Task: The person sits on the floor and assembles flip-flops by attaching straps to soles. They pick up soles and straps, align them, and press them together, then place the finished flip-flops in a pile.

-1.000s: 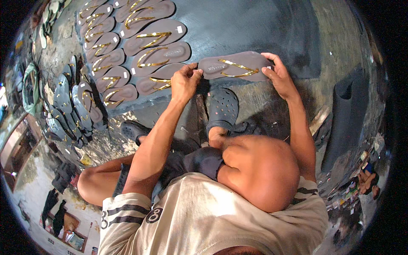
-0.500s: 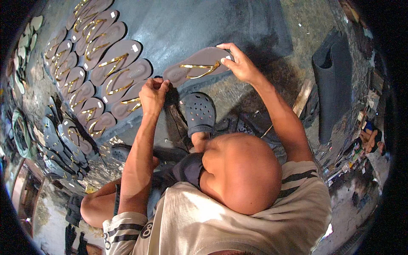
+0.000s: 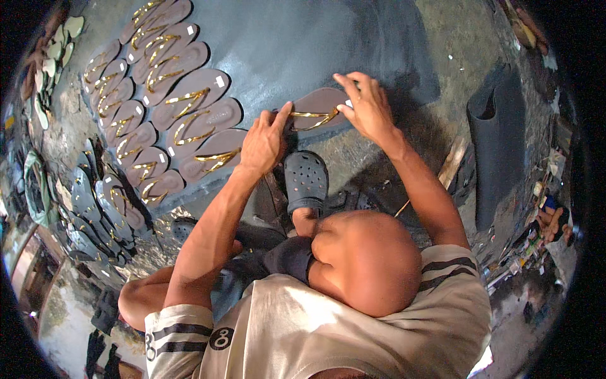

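A brown flip-flop (image 3: 320,101) with a gold strap lies lengthwise between my hands over the front edge of a dark mat (image 3: 315,38). My left hand (image 3: 264,144) lies over its left end and hides that part, fingers stretched forward, thumb out of sight. At the other end is my right hand (image 3: 368,110), with fingers spread and raised beyond the sole's far edge. Its thumb touches the sole near a small white sticker. Left of my left hand, more brown flip-flops with gold straps (image 3: 192,98) lie in overlapping rows on the mat.
Below the mat's edge stands my foot in a grey clog (image 3: 305,180). A rolled dark sheet (image 3: 497,148) stands at right beside a wooden strip (image 3: 453,161). Grey flip-flops (image 3: 88,202) are piled at the lower left. Pale soles (image 3: 50,68) lie at the far left.
My left hand has gone from pinching the flip-flop's left end to lying over it. The right fingers have lifted and spread. The flip-flop has shifted slightly left, toward the rows.
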Available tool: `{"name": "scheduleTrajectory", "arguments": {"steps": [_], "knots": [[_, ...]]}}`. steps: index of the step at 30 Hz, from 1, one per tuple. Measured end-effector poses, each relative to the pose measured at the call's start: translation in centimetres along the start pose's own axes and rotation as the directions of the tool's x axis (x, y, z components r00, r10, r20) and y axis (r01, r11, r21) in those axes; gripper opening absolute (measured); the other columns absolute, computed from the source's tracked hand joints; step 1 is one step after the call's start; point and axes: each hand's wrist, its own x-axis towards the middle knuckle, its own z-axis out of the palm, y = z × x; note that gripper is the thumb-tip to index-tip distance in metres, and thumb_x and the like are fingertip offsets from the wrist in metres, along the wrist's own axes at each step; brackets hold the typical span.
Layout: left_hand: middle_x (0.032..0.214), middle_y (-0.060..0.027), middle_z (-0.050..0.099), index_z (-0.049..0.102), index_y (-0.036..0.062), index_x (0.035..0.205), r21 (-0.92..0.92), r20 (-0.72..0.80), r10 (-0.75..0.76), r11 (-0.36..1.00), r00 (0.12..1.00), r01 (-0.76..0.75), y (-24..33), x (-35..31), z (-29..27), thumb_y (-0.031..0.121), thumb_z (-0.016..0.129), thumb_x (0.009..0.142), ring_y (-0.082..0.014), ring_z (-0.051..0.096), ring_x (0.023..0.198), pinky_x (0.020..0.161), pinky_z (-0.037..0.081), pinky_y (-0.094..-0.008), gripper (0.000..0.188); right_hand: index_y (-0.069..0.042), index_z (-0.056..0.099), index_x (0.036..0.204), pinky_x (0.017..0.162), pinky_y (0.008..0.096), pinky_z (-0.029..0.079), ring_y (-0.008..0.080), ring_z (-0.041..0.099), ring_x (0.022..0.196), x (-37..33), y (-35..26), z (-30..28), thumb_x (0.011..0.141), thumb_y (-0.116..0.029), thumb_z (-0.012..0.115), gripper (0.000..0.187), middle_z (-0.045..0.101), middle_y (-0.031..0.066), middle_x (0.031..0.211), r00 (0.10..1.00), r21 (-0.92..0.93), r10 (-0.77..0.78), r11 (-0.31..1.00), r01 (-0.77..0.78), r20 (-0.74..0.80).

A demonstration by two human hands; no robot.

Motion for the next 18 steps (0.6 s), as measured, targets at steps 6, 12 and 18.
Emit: {"name": "scheduleTrajectory", "arguments": {"steps": [6, 12, 18], "knots": [[0.109, -0.0184, 0.057, 0.046, 0.0263, 0.142, -0.089, 0.078, -0.093, 0.991, 0.993, 0.099, 0.2, 2.0, -0.2, 0.021, 0.074, 0.080, -0.0374, 0.062, 0.098, 0.081, 0.052, -0.0463, 0.069, -0.009, 0.050, 0.139, 0.102, 0.0433, 0.042, 0.0351, 0.048, 0.119, -0.2, -1.1, 0.4, 0.078, -0.015, 0.074, 0.066, 0.049, 0.0129, 0.137, 0.978, 0.129, -0.165, 0.980, 0.149, 0.126], [0.113, -0.0163, 0.057, 0.052, 0.0230, 0.136, -0.120, 0.013, -0.116, 0.986, 0.993, 0.117, 0.3, 2.1, 0.8, 0.018, 0.059, 0.088, -0.0370, 0.062, 0.104, 0.083, 0.053, -0.0480, 0.049, -0.006, 0.051, 0.135, 0.107, 0.0526, 0.035, 0.0361, 0.043, 0.132, 4.1, -1.8, 3.1, 0.086, -0.045, 0.066, 0.064, 0.047, 0.0174, 0.141, 0.916, 0.046, -0.396, 0.916, 0.399, -0.071], [0.121, -0.0200, 0.058, 0.055, 0.0149, 0.133, -0.338, -0.107, 0.051, 0.937, 0.993, -0.085, -4.6, -0.1, -0.7, 0.029, 0.071, 0.080, -0.0384, 0.059, 0.109, 0.091, 0.050, -0.0461, 0.057, -0.006, 0.036, 0.147, 0.115, 0.0522, 0.024, 0.0389, 0.032, 0.140, 3.9, -2.0, 6.1, 0.091, -0.052, 0.058, 0.076, 0.036, 0.0201, 0.151, 0.940, 0.100, -0.318, 0.938, 0.331, -0.127]]}}
